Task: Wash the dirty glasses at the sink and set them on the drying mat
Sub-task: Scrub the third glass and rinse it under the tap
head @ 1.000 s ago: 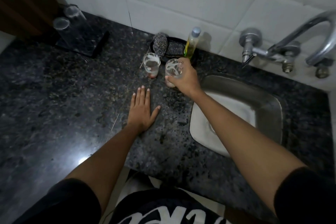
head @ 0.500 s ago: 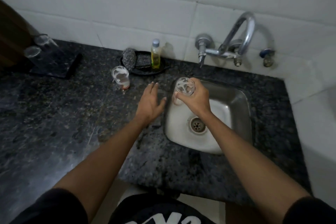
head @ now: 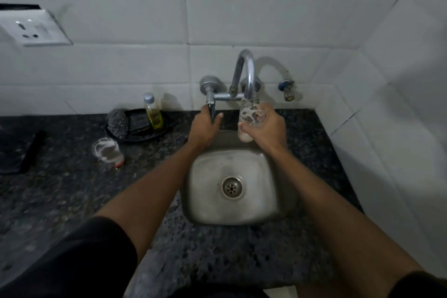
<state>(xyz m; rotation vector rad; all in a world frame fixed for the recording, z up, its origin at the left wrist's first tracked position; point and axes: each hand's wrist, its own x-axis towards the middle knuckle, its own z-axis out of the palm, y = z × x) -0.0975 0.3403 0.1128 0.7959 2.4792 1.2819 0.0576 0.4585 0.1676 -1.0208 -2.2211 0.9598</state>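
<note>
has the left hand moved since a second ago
Yes. The left hand lay flat on the counter, left of the sink; now it is up at the tap handle, over the sink's back edge.

Two bare forearms reach forward from the bottom of the view, with dark short sleeves at the upper arms. The left hand (head: 204, 128) is palm down, fingers curled around the tap handle (head: 211, 106), thumb out to the right. The right hand (head: 264, 128) is wrapped around a glass (head: 250, 116), holding it upright at the same height as the left.
</note>
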